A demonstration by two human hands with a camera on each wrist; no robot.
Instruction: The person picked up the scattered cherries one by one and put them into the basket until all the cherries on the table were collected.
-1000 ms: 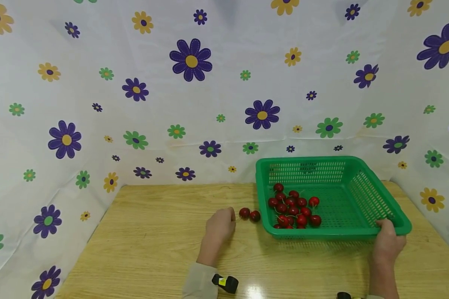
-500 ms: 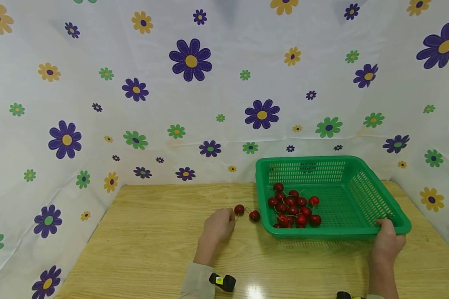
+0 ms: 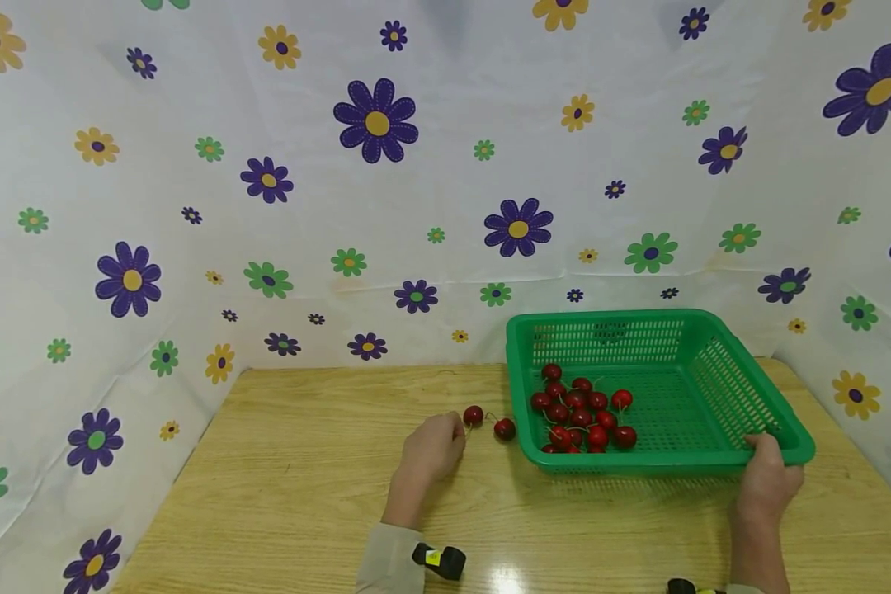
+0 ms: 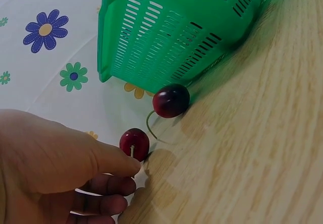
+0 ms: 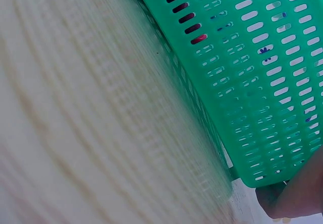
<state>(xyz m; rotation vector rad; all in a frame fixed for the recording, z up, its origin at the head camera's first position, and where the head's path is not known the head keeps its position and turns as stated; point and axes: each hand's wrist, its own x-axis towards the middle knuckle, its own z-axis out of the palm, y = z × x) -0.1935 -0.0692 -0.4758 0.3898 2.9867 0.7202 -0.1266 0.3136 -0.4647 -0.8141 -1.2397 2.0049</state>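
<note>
My left hand (image 3: 432,450) is low over the table with its thumb and fingertips at a dark red cherry (image 4: 134,144). That cherry's stem runs down into the pinch between thumb and fingers. A second cherry (image 3: 504,429), with a curved green stem, lies on the wood between the first one and the basket. My right hand (image 3: 769,483) grips the near right corner of a green plastic basket (image 3: 742,396), thumb over the rim and fingers underneath. Inside the basket, several red cherries (image 3: 579,418) are heaped on the left side.
The wooden table (image 3: 289,462) meets a white flower-print cloth (image 3: 445,190) at its back and sides. The basket's slotted left wall (image 4: 161,37) rises close beyond the loose cherries. A black strap (image 3: 440,561) sits on the left sleeve.
The nearer loose cherry has shifted slightly left and back, and my left hand has drawn a little left. The basket and the right hand have stayed in place.
</note>
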